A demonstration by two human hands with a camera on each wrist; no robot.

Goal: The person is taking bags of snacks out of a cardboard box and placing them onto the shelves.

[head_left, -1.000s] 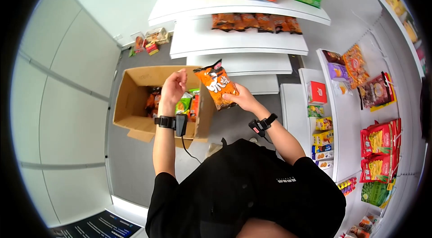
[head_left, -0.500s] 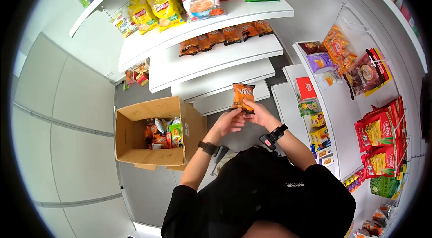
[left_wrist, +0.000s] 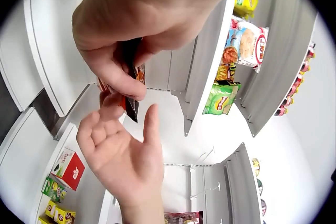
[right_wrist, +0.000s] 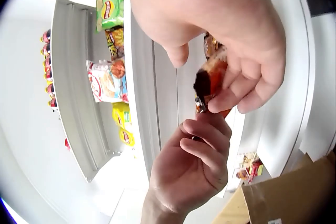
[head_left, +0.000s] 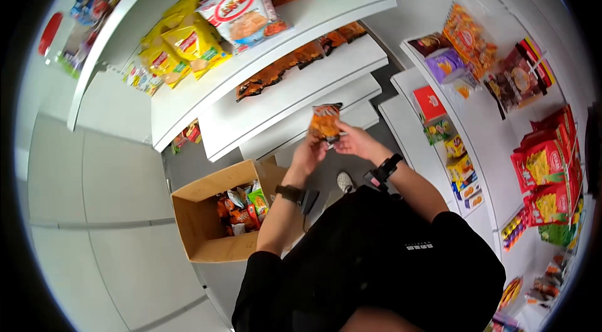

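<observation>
White shelving curves across the upper half of the head view: an upper board (head_left: 338,10) carries bagged snacks (head_left: 241,12), a middle board (head_left: 301,90) carries a row of orange packets (head_left: 276,74), and a lower board (head_left: 357,95) lies nearest the hands.

1. Position. I locate the orange bag (head_left: 325,122) just right of the frame centre and above its mid-height, held between both hands, its outline overlapping the lower boards.

2. Orientation. In the head view, the long axis runs roughly up and down the frame, one short edge toward the shelving, the other toward the person. The printed face is turned to the head camera; blur prevents me from reading the print. The left wrist view shows the bag nearly edge-on, a dark end pointing down.

3. Hand state. The left hand (head_left: 308,155) pinches the bag at its near left corner. The right hand (head_left: 356,143) grips the right side, thumb against the bag, with the palm visible in the left wrist view. I cannot tell the exact position of every fingertip.

4. Edges and room. The front edges of the boards slope from lower left to upper right. The cardboard box (head_left: 194,228), with packets (head_left: 241,206) inside, stands lower left, apart from the bag. Grey floor (head_left: 219,277) shows around the box; the side shelving (head_left: 464,137) stands well apart at right.
</observation>
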